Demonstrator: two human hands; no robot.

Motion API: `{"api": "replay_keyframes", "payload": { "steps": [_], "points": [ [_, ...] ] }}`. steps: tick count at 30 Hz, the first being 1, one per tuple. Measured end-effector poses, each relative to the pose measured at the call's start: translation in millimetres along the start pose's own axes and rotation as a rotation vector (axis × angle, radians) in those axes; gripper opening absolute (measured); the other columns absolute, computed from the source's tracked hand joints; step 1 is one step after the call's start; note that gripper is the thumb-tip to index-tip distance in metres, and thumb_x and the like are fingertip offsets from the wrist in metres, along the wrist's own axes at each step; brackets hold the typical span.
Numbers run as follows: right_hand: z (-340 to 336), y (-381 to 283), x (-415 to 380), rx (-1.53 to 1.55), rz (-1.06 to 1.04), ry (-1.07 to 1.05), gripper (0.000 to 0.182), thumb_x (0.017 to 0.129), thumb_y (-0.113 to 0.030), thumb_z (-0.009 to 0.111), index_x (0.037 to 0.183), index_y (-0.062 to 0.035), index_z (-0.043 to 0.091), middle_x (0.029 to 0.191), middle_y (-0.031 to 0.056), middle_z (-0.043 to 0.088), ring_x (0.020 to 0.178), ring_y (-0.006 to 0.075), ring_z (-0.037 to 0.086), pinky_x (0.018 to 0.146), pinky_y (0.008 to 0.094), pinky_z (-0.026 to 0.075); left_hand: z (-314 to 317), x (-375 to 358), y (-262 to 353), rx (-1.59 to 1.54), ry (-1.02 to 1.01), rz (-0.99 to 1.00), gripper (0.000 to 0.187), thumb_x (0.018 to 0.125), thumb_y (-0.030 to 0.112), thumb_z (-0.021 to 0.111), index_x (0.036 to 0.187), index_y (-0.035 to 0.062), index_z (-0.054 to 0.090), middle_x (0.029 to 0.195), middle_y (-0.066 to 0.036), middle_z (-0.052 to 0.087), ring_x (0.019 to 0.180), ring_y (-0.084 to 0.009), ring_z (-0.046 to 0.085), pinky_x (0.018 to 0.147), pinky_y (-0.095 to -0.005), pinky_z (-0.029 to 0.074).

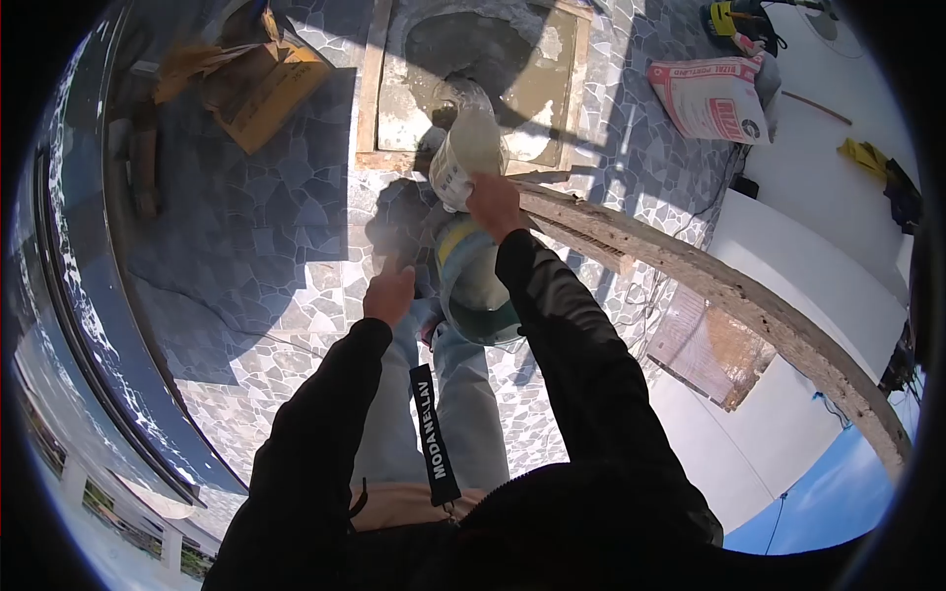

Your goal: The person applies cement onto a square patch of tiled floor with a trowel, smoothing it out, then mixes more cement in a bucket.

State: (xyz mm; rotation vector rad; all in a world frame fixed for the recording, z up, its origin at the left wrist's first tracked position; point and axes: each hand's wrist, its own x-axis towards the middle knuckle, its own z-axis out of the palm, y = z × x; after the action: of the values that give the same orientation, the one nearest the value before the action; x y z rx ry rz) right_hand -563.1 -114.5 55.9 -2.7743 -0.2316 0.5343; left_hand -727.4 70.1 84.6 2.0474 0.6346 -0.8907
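My right hand (494, 204) is closed on a translucent plastic container (471, 148), which is tilted away from me. Its far end hangs over the near edge of a wood-framed mixing box (367, 108) holding grey, wet-looking mix. Liquid seems to spill from the container's mouth into the box. Below that hand stands a teal bucket (483, 325) with a yellow band, close to my legs. My left hand (390, 294) is left of the bucket with its fingers curled. A dark, blurred patch lies just beyond it, and I cannot make out what the fingers hold.
A long rough plank (690, 258) slants from near my right hand to the lower right. A cement bag (711, 98) sits at the upper right, and a torn cardboard box (268, 98) at the upper left. Glass panels (74, 295) border the left side. Stone-patterned tiles (286, 212) cover the floor.
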Motion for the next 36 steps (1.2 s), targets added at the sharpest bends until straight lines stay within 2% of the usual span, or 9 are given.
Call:
{"api": "replay_keyframes", "payload": {
  "steps": [1,4,5,7,10,18,23,25,36],
  "points": [
    [0.7,-0.3,-1.2,0.010,0.015,-0.008,0.020,0.070,-0.015,0.054,0.086,-0.0088,0.065,0.076,0.0175,0.063,0.076,0.0350,0.062,0.067,0.0462,0.050,-6.7,-29.6,-9.8,-0.012,-0.109,-0.070,0.056,0.085,0.038,0.043,0.131,0.0055,0.039,0.096,-0.027,0.062,0.090,-0.0428,0.059,0.081,-0.0505,0.045],
    [-8.4,-6.6,-3.8,0.010,0.060,-0.046,0.021,0.071,-0.016,0.054,0.088,-0.0086,0.065,0.077,0.0171,0.063,0.077,0.0354,0.062,0.068,0.0461,0.051,12.1,-97.3,-68.1,0.146,-0.163,-0.034,0.058,0.085,0.038,0.049,0.132,0.0059,0.038,0.104,-0.024,0.061,0.099,-0.0409,0.057,0.085,-0.0494,0.043],
    [-8.0,-6.8,-3.4,0.010,0.062,-0.044,0.021,0.071,-0.016,0.054,0.088,-0.0086,0.065,0.077,0.0171,0.063,0.077,0.0354,0.062,0.068,0.0461,0.051,9.5,-112.9,-67.6,0.147,-0.164,-0.032,0.058,0.085,0.038,0.049,0.132,0.0059,0.038,0.104,-0.024,0.061,0.099,-0.0409,0.057,0.085,-0.0494,0.043],
    [-5.6,-7.2,-3.0,0.045,0.099,-0.055,0.021,0.073,-0.017,0.054,0.089,-0.0083,0.064,0.078,0.0168,0.064,0.079,0.0355,0.062,0.068,0.0462,0.050,-0.3,-134.5,-57.0,0.484,-0.321,0.098,0.057,0.085,0.039,0.051,0.131,0.0063,0.041,0.117,-0.020,0.056,0.113,-0.0367,0.050,0.092,-0.0488,0.039],
    [-7.1,-11.9,-3.8,0.051,0.109,-0.027,0.020,0.074,-0.018,0.054,0.089,-0.0081,0.064,0.079,0.0172,0.064,0.079,0.0360,0.062,0.069,0.0463,0.050,15.7,-125.9,-68.0,0.361,-0.339,-0.035,0.054,0.084,0.038,0.052,0.128,0.0067,0.045,0.122,-0.017,0.053,0.120,-0.0328,0.044,0.095,-0.0497,0.035],
    [-23.5,-27.3,-0.9,0.106,0.192,-0.101,0.024,0.075,-0.022,0.056,0.092,-0.0073,0.064,0.086,0.0186,0.064,0.084,0.0368,0.062,0.074,0.0466,0.049,27.8,-121.4,-74.9,0.473,-0.372,-0.042,0.042,0.083,0.035,0.052,0.114,0.0069,0.053,0.114,-0.015,0.056,0.111,-0.0356,0.049,0.090,-0.0514,0.038],
    [-26.1,-35.3,-0.7,0.107,0.226,-0.142,0.027,0.076,-0.024,0.056,0.095,-0.0063,0.064,0.088,0.0183,0.064,0.087,0.0372,0.061,0.076,0.0471,0.048,47.0,-124.6,-112.4,0.511,-0.298,0.138,0.035,0.081,0.031,0.054,0.110,0.0103,0.052,0.112,-0.013,0.056,0.110,-0.0349,0.050,0.088,-0.0506,0.040],
    [-25.4,-37.5,0.6,0.107,0.212,-0.056,0.024,0.070,-0.020,0.055,0.088,-0.0073,0.065,0.086,0.0169,0.065,0.084,0.0364,0.062,0.073,0.0458,0.050,51.2,-123.7,-118.7,0.484,-0.305,0.128,0.034,0.082,0.030,0.054,0.110,0.0107,0.052,0.112,-0.013,0.056,0.109,-0.0350,0.050,0.088,-0.0506,0.040],
    [-35.4,-43.2,10.4,0.146,0.247,-0.056,0.026,0.071,-0.020,0.055,0.090,-0.0063,0.064,0.088,0.0189,0.065,0.086,0.0374,0.062,0.076,0.0449,0.050,23.0,-123.7,-66.7,0.556,-0.391,-0.008,0.039,0.084,0.039,0.047,0.105,0.0073,0.055,0.109,-0.014,0.057,0.108,-0.0340,0.050,0.088,-0.0499,0.041]
  ]
}}
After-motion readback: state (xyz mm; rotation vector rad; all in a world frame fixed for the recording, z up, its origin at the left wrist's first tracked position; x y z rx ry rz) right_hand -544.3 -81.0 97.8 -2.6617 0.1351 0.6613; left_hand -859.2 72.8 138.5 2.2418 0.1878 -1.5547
